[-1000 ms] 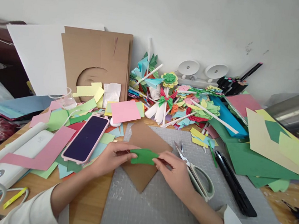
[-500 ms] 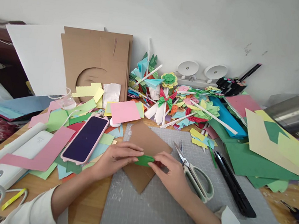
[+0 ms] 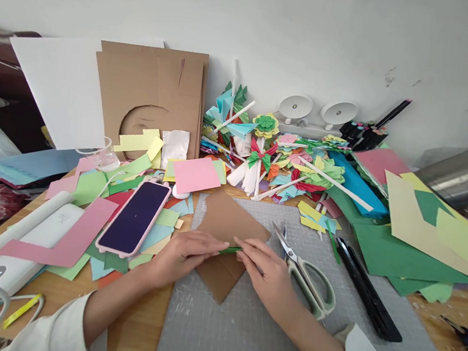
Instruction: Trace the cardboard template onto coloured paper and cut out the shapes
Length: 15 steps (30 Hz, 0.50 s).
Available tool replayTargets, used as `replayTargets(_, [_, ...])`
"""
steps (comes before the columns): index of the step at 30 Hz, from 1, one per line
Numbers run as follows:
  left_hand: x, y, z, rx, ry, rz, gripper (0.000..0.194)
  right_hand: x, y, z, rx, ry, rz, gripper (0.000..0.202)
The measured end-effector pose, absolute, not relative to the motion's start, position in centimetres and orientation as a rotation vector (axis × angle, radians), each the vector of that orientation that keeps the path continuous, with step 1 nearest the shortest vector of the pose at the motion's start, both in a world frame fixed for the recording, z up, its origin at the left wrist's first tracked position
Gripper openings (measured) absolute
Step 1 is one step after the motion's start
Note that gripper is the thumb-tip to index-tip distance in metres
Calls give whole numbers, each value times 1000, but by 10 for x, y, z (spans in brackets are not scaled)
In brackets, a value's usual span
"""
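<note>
A narrow strip of green paper point(image 3: 231, 249) is pinched between my two hands, just above a brown cardboard piece point(image 3: 233, 217) on the grey cutting mat point(image 3: 207, 336). My left hand point(image 3: 189, 250) closes on its left end, fingers pressed together. At the right end, my right hand point(image 3: 261, 263) grips it with bent fingers and thumb. Most of the strip is hidden by the fingertips; only a thin green edge shows. Right of my right hand lie scissors point(image 3: 305, 274) with pale green handles, blades apart.
A black utility knife point(image 3: 368, 289) lies on the mat's right side. A phone point(image 3: 134, 217) and scattered coloured paper are at left. Paper flowers point(image 3: 265, 125) and white sticks crowd the back. Green sheets point(image 3: 403, 251) cover the right; cardboard panels point(image 3: 151, 87) lean on the wall.
The green paper showed a wider face before; now it appears as a thin strip. My fingers have moved closer together over it and lie flatter. The things around have stayed put.
</note>
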<state>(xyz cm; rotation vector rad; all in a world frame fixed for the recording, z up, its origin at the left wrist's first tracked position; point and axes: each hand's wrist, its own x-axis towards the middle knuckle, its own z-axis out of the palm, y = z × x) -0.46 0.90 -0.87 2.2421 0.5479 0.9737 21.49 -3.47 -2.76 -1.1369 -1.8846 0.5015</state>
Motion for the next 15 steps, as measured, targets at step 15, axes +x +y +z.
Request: replayTargets(15, [-20,46,-1,2564,1418,731,39,301,-40,22,-1659,-1609,322,20])
